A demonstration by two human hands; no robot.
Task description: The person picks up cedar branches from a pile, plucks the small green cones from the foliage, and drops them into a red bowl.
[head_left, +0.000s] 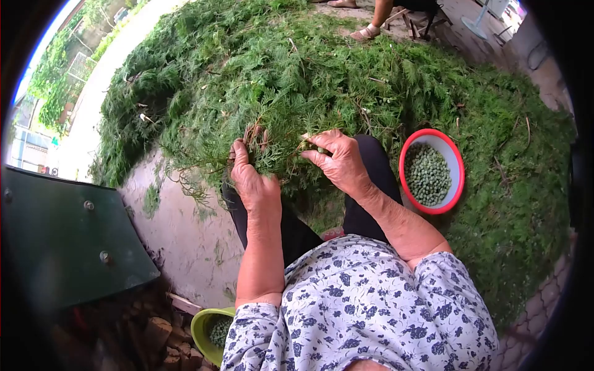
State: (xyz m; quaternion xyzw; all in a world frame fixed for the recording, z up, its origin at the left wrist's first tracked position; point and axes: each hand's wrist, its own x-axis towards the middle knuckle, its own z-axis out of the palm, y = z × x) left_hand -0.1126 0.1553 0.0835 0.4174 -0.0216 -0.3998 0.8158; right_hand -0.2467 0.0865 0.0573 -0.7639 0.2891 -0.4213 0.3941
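Observation:
My left hand (250, 179) is closed around the lower part of a leafy conifer branch (275, 139), whose flat green sprays spread over my lap. Some brownish twig ends stick up beside the thumb. My right hand (342, 162) pinches at the branch's right side with thumb and forefinger. Small round green cones (322, 150) show within its curled fingers. To the right of that hand stands a red-rimmed bowl (458, 167), partly filled with many green cones (427, 176).
A large heap of cut conifer branches (247, 68) surrounds my knees in front and to the right. At lower left are a yellow-green bucket (201, 334) with cones, firewood pieces (158, 332) and a dark green panel (68, 238). Another person's foot (365, 33) rests beyond the heap.

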